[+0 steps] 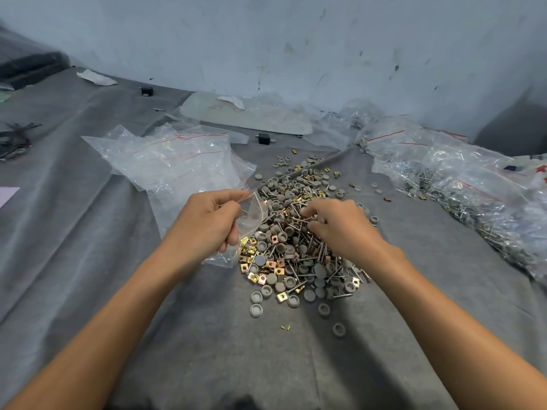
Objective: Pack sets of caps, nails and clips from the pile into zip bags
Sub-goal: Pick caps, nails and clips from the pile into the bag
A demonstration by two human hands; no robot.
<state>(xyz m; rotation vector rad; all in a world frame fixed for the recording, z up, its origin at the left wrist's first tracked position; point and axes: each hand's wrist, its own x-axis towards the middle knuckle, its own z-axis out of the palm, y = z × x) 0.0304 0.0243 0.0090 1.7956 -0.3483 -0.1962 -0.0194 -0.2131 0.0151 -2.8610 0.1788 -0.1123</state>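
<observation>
Our left hand (207,226) hides part of the zip bag (254,216); the fingertips of our right hand (340,226) lie buried in the pile (296,261).

Soft, cool, even light, its source out of view, washes the grey felt-covered table (88,247), casting only faint shadows beside the forearms (103,335). Glare sparkles on the crumpled clear plastic zip bags (165,161) at left and the filled bags (473,190) heaped at right; brass-coloured square metal clips (251,250) glint. The small clear zip bag (253,214) held by the left hand (207,223) is slightly blurred. Wide-angle distortion bows the scuffed pale wall (296,39), and the corners dim and soften.
</observation>
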